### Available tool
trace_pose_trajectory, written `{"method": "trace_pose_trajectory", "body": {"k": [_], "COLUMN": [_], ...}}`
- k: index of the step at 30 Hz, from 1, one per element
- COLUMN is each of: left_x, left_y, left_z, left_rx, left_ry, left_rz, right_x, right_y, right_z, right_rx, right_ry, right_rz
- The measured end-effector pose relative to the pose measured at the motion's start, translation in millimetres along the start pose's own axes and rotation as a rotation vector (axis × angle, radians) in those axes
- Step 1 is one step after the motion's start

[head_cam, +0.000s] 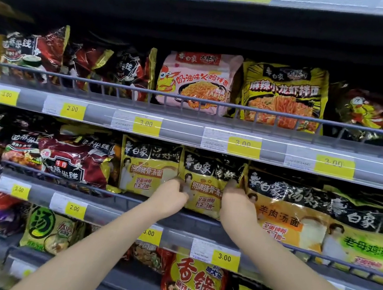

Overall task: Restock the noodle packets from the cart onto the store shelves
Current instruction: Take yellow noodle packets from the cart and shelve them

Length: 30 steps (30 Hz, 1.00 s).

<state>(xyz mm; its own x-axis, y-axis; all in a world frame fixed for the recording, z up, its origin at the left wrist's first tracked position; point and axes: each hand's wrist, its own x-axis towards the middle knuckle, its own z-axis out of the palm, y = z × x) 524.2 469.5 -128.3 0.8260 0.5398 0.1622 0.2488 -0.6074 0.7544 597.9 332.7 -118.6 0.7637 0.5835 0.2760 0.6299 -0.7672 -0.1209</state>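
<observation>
A yellow-and-black noodle packet [208, 182] stands upright on the middle shelf [118, 199], behind the wire rail. My left hand [172, 198] grips its left edge and my right hand [236, 205] grips its right edge. Both arms reach up from the bottom of the view. A matching yellow packet [148, 166] stands just to its left. A larger yellow-and-black pack [297, 208] leans against it on the right. The cart is out of view.
The upper shelf carries a pink packet [197, 81], a yellow packet [283, 95] and dark red packets [37, 50]. Red packets [75, 158] fill the middle shelf's left. Below my arms stand a red-and-yellow packet [195, 282] and price labels [226, 257].
</observation>
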Motion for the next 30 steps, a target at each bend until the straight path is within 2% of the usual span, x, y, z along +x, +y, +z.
{"method": "trace_pose_trajectory", "body": {"k": [4, 6, 11, 15, 18, 20, 24, 30], "left_x": [0.5, 0.5, -0.5, -6.8, -12.5, -15.2, -8.6, -15.1], "left_y": [0.3, 1.3, 7.0, 23.6, 41.9, 55.7, 72.5, 91.1], "left_z": [0.2, 0.7, -0.7, -3.1, 9.6, 24.3, 57.9, 80.1], "left_rx": [0.005, 0.001, 0.036, 0.186, 0.199, 0.144, 0.111, 0.033], "left_ry": [0.014, 0.012, 0.025, 0.048, 0.042, -0.044, -0.197, -0.195], "left_rz": [-0.027, -0.035, -0.068, -0.070, 0.044, 0.118, 0.145, 0.055], "right_x": [14.2, 16.7, 3.8, -23.4, -48.9, -62.8, -75.0, -70.0], "right_y": [1.0, -0.7, -3.3, 19.3, 58.1, 83.2, 117.7, 144.4], "right_z": [-6.5, -9.9, -15.6, -39.8, -54.2, -60.3, -61.6, -48.1], "right_rx": [-0.174, -0.182, -0.103, -0.013, -0.120, -0.232, -0.230, -0.082], "right_ry": [-0.159, -0.218, -0.079, -0.010, 0.128, 0.184, 0.162, 0.116], "right_rz": [0.032, 0.031, -0.034, -0.066, -0.045, 0.002, 0.085, 0.152]}}
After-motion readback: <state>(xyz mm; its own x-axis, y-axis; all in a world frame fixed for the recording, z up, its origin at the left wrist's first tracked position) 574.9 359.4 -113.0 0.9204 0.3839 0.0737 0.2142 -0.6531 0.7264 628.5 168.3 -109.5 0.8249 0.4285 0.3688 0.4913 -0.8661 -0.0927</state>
